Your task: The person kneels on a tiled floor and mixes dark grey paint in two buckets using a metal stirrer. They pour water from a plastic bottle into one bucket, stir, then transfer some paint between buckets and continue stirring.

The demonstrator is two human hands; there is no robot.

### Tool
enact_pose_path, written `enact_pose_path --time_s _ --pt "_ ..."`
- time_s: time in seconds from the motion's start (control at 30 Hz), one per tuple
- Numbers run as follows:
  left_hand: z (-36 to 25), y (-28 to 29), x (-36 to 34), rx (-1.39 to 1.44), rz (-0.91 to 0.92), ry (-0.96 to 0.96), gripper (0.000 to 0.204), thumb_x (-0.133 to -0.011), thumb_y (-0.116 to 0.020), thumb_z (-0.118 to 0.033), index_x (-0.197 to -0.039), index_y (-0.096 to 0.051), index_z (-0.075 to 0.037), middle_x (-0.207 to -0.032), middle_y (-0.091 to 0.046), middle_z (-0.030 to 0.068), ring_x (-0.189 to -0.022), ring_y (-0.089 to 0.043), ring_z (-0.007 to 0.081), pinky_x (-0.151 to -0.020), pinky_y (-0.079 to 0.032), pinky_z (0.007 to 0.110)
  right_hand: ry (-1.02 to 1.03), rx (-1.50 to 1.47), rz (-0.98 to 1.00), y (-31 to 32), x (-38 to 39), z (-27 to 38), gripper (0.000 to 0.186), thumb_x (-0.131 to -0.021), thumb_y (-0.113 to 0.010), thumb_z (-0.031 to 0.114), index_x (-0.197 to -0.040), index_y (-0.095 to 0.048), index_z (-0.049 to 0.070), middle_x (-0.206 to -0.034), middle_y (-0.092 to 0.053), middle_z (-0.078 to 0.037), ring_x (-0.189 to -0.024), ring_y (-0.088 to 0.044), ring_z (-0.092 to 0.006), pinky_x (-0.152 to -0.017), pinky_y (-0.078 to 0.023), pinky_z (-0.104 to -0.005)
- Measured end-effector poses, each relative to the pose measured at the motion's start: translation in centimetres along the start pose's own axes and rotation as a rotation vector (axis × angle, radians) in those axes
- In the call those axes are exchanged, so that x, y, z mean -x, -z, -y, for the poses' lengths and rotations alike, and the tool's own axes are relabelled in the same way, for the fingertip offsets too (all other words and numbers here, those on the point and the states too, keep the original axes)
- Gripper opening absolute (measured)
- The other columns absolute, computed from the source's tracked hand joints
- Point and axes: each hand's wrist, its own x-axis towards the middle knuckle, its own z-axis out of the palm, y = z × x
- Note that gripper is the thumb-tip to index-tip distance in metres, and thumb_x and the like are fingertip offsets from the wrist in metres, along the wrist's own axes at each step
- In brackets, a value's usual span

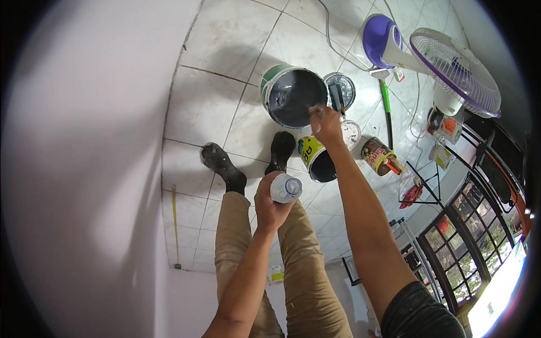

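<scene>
Here, your left hand (269, 201) is wrapped around a clear plastic bottle (284, 188), held upright over your knees with its open mouth facing up at you. Your right hand (326, 125) is stretched out and closed on something small at the rim of the big paint bucket (293, 97), which is full of dark grey paint; what exactly your fingers pinch is too blurred to tell. A brush (338, 100) lies across the round lid (341, 89) just beside that bucket. Below your right hand stands a smaller yellow can (315, 159) holding dark paint, near your right shoe (280, 149). A purple fan (437, 59) stands well apart on the tiled floor (211, 104).
</scene>
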Motion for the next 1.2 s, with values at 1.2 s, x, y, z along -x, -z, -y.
enact_pose_path --time_s 1.2 --pt "-0.4 0.2 -3.1 0.079 -0.068 0.055 0.057 -0.076 -0.095 -0.002 -0.126 -0.067 -0.003 -0.117 -0.075 0.0115 -0.103 -0.076 0.0247 -0.093 -0.060 0.035 -0.464 0.558 0.280 2.2 -7.2 6.7 0.018 -0.094 -0.069 0.020 -0.105 -0.077 0.008 -0.111 -0.080 -0.021 -0.112 -0.078 -0.0363 -0.087 -0.066 -0.0481"
